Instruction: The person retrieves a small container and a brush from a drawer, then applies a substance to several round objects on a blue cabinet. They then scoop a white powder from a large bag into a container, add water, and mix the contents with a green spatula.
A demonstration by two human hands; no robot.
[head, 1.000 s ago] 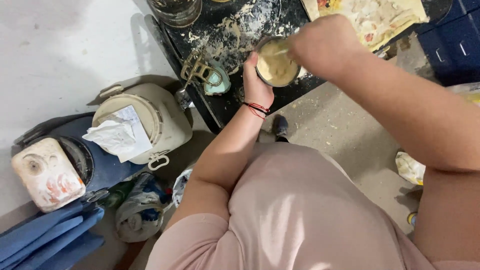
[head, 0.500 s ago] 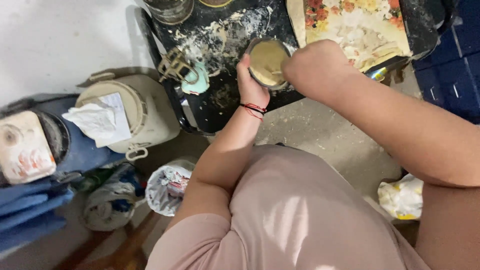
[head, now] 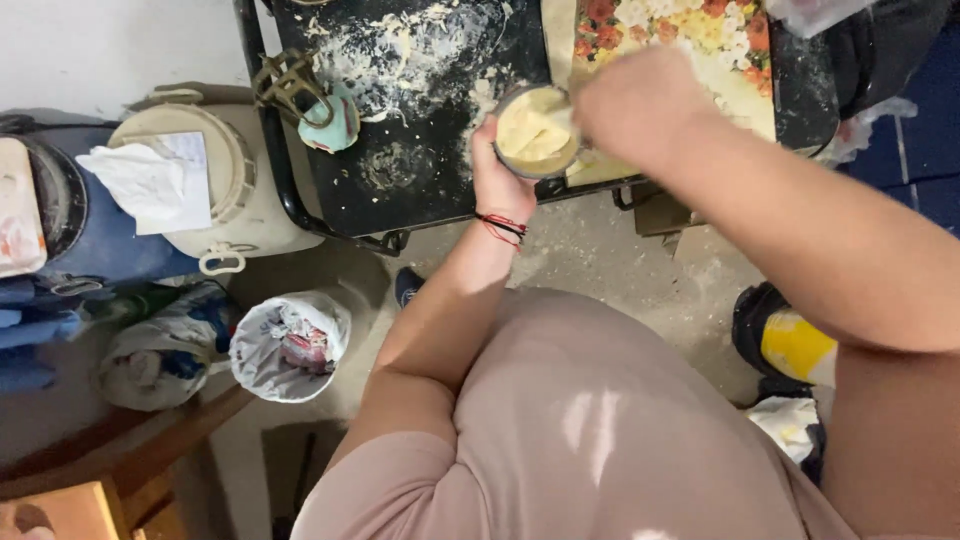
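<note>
A: Where was the metal cup (head: 535, 135)?

B: At the black tabletop's (head: 420, 170) near edge, beside the floral board (head: 720, 50), full of pale dough. Left hand (head: 497, 178) fingers were clasped round its side.

A: Step in hand?

B: Apparently scooping dough out. The right hand (head: 640, 105) was over the rim; its grip could not be judged. Next required a steady cup.

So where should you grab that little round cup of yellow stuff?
Probably round its side wall, from the left, as the left hand does. The cup stands upright with an open, filled top, where the right hand works, so gripping the rim from above would get in the way.
</note>
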